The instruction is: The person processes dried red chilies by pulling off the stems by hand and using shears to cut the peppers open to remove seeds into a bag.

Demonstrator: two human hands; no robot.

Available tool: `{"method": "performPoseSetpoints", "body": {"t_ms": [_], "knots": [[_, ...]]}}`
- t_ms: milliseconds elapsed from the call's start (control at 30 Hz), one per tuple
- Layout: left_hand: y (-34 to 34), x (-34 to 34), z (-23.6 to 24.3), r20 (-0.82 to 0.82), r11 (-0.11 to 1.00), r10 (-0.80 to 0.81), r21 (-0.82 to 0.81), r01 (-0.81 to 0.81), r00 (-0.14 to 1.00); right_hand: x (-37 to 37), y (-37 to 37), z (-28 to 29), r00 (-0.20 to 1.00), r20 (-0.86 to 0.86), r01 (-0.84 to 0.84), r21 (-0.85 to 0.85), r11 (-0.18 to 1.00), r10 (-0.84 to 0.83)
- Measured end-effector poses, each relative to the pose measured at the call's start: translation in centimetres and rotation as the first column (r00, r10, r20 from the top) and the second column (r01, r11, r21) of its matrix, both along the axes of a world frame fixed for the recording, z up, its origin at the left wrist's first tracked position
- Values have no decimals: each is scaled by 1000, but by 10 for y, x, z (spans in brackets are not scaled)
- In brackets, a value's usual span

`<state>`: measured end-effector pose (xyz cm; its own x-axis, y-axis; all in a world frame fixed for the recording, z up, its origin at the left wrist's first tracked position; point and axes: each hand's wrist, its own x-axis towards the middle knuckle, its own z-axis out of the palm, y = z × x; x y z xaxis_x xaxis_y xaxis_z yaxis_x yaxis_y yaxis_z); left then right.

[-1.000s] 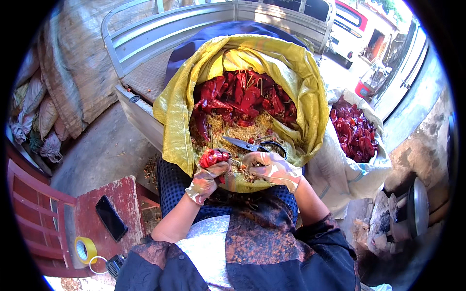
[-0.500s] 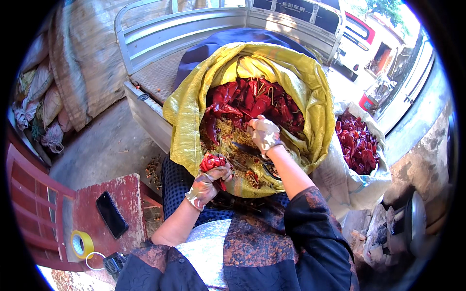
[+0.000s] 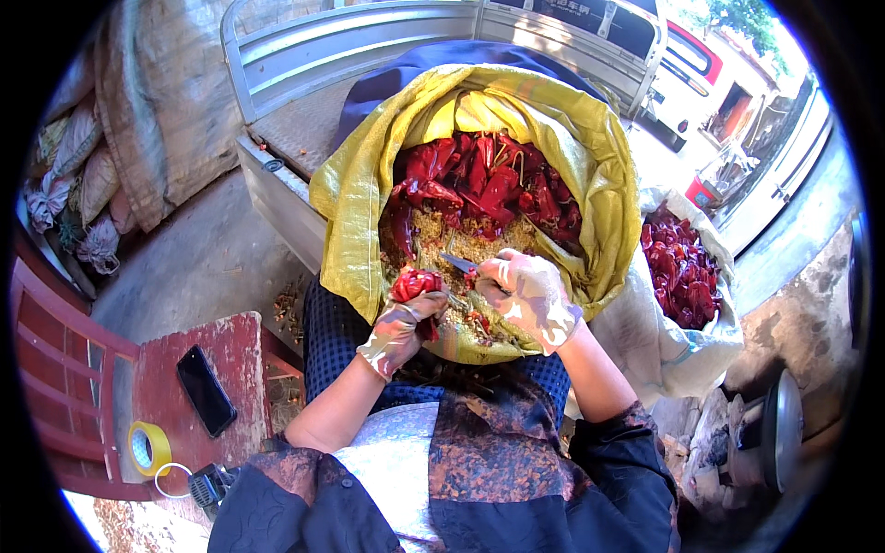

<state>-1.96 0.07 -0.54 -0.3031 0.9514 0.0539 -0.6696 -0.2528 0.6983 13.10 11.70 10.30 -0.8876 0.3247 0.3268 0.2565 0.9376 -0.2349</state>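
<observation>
1. Left hand (image 3: 398, 330), gloved, grip clenched round red dried chili (image 3: 417, 284), over yellow sack (image 3: 355, 198) at 6 o'clock rim.
2. Right hand (image 3: 530, 300) grip grasping scissors (image 3: 458, 264), blades at 3 o'clock of chili.
3. White sack (image 3: 664, 336) w/ more chilies at 3 o'clock.

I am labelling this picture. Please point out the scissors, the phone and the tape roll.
scissors (image 3: 458, 264): head view, on the blade.
phone (image 3: 206, 390): head view, middle of its screen.
tape roll (image 3: 150, 448): head view, on its yellow rim.

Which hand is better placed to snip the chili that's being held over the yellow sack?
Probably the right hand: it holds the scissors, blades pointing at the red chili. The left hand is busy gripping that chili over the yellow sack.
</observation>
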Motion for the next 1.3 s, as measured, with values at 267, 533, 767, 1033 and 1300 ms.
{"method": "performPoseSetpoints", "body": {"t_ms": [267, 533, 767, 1033, 1300], "knots": [[-7, 8, 15, -293, 992, -41, -124, 5, 955, -4, -12, -25, 985, -131, 13, -605, 796, -116], [-5, 10, 18, -209, 985, 113, -108, -138, 971, -6, -26, -15, 982, -21, 106, -759, 643, -187], [0, 5, -2, -386, 989, 143, 18, -148, 911, -4, -29, -15, 986, 49, 134, -812, 568, -162], [2, 13, -53, -339, 989, 146, 17, -149, 929, 20, -26, -49, 972, -134, -232, -372, 899, 195], [0, 15, -20, 220, 962, 138, -261, -78, 966, 39, -34, -60, 996, 34, -53, -521, 852, 83]]}}
